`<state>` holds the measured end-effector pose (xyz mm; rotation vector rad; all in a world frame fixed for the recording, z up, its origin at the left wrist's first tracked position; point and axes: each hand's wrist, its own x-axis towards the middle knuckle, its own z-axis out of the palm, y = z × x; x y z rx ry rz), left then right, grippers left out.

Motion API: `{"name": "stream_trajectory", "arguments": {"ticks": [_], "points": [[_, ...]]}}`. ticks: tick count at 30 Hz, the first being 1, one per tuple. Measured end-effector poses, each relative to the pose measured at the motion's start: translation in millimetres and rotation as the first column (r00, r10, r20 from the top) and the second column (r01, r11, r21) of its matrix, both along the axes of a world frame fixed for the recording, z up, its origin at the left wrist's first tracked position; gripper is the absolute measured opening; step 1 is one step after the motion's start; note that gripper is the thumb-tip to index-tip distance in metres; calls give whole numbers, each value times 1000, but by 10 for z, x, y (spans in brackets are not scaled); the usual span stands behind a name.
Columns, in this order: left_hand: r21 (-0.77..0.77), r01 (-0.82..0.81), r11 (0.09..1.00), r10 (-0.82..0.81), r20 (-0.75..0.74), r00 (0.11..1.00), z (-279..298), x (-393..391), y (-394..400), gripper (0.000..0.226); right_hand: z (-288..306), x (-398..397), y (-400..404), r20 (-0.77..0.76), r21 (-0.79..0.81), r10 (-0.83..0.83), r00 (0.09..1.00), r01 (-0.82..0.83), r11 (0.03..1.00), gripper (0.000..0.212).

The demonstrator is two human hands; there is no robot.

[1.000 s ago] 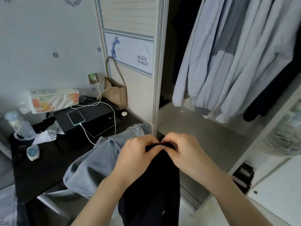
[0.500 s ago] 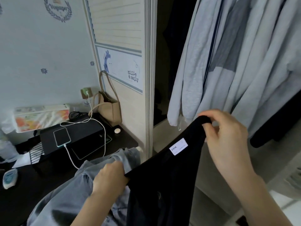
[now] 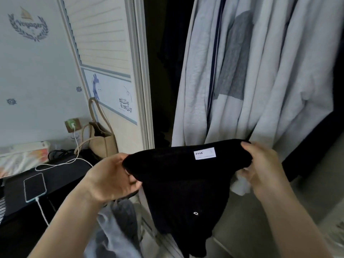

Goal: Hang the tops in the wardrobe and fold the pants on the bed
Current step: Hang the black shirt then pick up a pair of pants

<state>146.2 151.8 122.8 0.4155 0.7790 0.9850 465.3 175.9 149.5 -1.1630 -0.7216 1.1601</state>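
Two hands hold a black garment (image 3: 182, 183) stretched between them in front of the open wardrobe (image 3: 141, 71). The left hand (image 3: 111, 177) grips the garment's left edge, fingers curled under the fabric and thumb over the top. The right hand (image 3: 260, 164) pinches the right end of the same top edge, fingers curled over it. A white label (image 3: 204, 153) reading "FPA" shows on the fabric between the hands, nearer the right one, and a small eyelet (image 3: 195, 213) sits lower on the cloth, which hangs down below both hands. Just behind and above the right hand hang pale grey tops (image 3: 251, 71), with a dark garment (image 3: 316, 146) further to its right. Below the left forearm lies crumpled grey-blue clothing (image 3: 113, 229). To the left of the left hand stands a dark desk (image 3: 61, 175) carrying a phone (image 3: 34, 187) on a white cable (image 3: 61, 162), and a beige bag (image 3: 101, 144) stands against the wardrobe door.
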Motion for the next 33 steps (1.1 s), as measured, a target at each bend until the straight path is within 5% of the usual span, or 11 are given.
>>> {"name": "stream_trajectory", "arguments": {"ticks": [3,9,12,15,19,21,24,28,33], "points": [[86,-52,995,65,-156,986,247,-87,343,8,23,-83,234,273,208,-113,955,56,977,17],[391,-114,913,312,-491,813,764,-255,994,11,94,-318,657,616,520,-438,655,79,850,24],[533,-12,846,354,-544,761,1035,-314,1289,17,273,-485,870,797,474,-427,427,-4,880,22],[662,11,749,474,-549,688,1336,-313,1580,25,608,-657,1069,956,266,-251,151,-88,960,21],[839,25,543,701,-470,536,1780,-315,1981,33,1228,-961,1279,977,122,-141,-160,-123,985,18],[897,77,436,771,-416,482,1969,-326,2157,35,1578,-1216,1389,941,268,-295,-168,-167,949,14],[937,160,311,846,-350,402,2122,-296,2380,40,2063,-1590,1620,839,519,-542,-31,-248,818,15],[954,176,243,857,-296,423,2231,-339,2685,44,2751,-2019,2215,700,701,-704,121,-306,645,14],[955,230,188,888,-265,377,2303,-436,3013,43,3518,-2361,3080,716,673,-697,20,-284,683,17]]}}
